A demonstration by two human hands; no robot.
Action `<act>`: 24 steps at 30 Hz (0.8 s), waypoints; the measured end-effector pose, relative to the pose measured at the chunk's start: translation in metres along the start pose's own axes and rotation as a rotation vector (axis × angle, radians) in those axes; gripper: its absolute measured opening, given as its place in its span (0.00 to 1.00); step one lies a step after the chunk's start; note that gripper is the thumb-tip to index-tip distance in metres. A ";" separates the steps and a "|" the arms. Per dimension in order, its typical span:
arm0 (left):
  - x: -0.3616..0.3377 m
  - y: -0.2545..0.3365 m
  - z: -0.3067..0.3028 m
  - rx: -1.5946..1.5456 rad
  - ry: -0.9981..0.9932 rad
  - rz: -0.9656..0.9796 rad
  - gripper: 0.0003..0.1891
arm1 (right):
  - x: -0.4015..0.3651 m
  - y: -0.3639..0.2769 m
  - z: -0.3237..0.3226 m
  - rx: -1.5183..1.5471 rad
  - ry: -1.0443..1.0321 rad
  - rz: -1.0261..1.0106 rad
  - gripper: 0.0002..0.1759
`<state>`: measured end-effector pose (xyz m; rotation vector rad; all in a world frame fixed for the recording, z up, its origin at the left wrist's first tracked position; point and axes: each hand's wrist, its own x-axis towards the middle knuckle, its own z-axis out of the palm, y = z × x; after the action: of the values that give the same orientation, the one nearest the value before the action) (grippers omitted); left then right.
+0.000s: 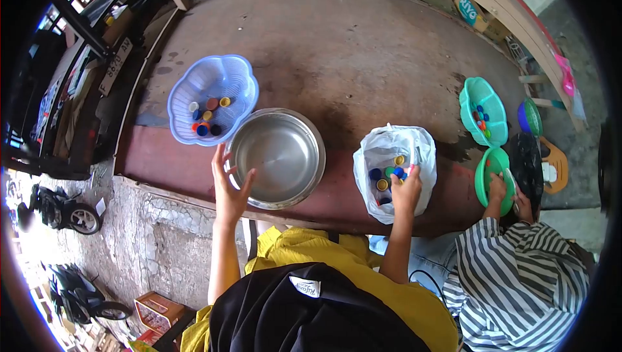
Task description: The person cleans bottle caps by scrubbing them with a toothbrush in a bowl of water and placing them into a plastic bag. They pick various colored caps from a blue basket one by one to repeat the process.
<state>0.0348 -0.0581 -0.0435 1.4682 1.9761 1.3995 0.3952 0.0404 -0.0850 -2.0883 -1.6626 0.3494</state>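
My left hand (230,187) is at the near left rim of a shiny metal bowl (275,154), thumb and fingers spread. No caps show inside that bowl. My right hand (407,190) reaches into a white plastic bag (424,158) that stands open like a basin. Its fingers are closed around a blue bottle cap (399,172). More caps lie in the bag, among them a yellow cap (383,185) and a green cap (389,171). Behind the metal bowl, a blue-violet plastic basket (223,70) holds several caps in mixed colours.
At right, a co-worker in a striped shirt (518,268) has both hands at a green bowl (483,187). Beyond it is a teal basket (476,93) with caps. A black plastic bag (526,164) hangs at the edge of the brown table (291,41).
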 end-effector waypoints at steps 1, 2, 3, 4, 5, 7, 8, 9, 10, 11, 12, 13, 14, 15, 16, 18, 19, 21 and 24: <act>-0.005 0.002 0.001 -0.034 -0.007 -0.005 0.42 | -0.003 -0.006 -0.008 0.006 0.013 -0.008 0.26; -0.010 0.006 0.003 -0.068 -0.014 -0.010 0.42 | -0.007 -0.013 -0.016 -0.016 0.019 -0.010 0.25; -0.014 0.016 0.003 -0.035 -0.058 -0.008 0.40 | -0.010 -0.023 -0.026 0.058 0.027 -0.065 0.24; -0.018 0.024 0.007 -0.078 -0.094 -0.038 0.38 | -0.014 -0.032 -0.033 0.132 0.035 -0.118 0.24; -0.022 0.030 0.012 -0.238 -0.148 -0.094 0.36 | -0.016 -0.041 -0.034 0.323 0.052 -0.220 0.23; -0.028 0.049 0.019 -0.535 -0.275 -0.199 0.32 | -0.030 -0.070 -0.033 0.767 -0.080 -0.201 0.22; -0.029 0.063 0.020 -0.673 -0.348 -0.249 0.31 | -0.040 -0.087 -0.029 0.969 -0.161 -0.203 0.22; -0.031 0.066 0.024 -0.739 -0.391 -0.239 0.30 | -0.050 -0.105 -0.025 1.169 -0.245 -0.192 0.23; -0.032 0.074 0.026 -0.803 -0.408 -0.259 0.30 | -0.059 -0.124 -0.021 1.293 -0.286 -0.291 0.25; -0.032 0.078 0.029 -0.798 -0.395 -0.250 0.28 | -0.066 -0.129 -0.013 1.285 -0.323 -0.356 0.24; -0.032 0.080 0.030 -0.792 -0.382 -0.241 0.26 | -0.073 -0.136 -0.009 1.306 -0.344 -0.410 0.23; -0.032 0.079 0.028 -0.779 -0.393 -0.238 0.26 | -0.079 -0.143 -0.006 1.327 -0.367 -0.463 0.23; -0.032 0.077 0.027 -0.766 -0.406 -0.234 0.25 | -0.081 -0.145 -0.001 1.293 -0.379 -0.548 0.23; -0.031 0.075 0.025 -0.752 -0.419 -0.230 0.24 | -0.083 -0.146 0.004 1.262 -0.389 -0.632 0.23; -0.032 0.074 0.022 -0.749 -0.400 -0.240 0.24 | -0.087 -0.146 -0.002 1.092 -0.388 -0.702 0.22; -0.033 0.075 0.017 -0.744 -0.364 -0.264 0.23 | -0.089 -0.142 0.009 1.112 -0.382 -0.749 0.19; -0.033 0.076 0.014 -0.716 -0.381 -0.293 0.21 | -0.090 -0.142 0.011 1.080 -0.361 -0.792 0.19; -0.031 0.067 0.014 -0.534 -0.325 -0.141 0.19 | -0.091 -0.139 0.011 0.917 -0.321 -0.815 0.22; -0.018 0.054 0.015 -0.219 -0.195 -0.028 0.18 | -0.087 -0.142 0.003 0.917 -0.310 -0.787 0.23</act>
<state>0.0831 -0.0654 -0.0114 1.4134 1.6627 1.3564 0.2515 -0.0186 -0.0247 -0.6827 -1.8301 0.9550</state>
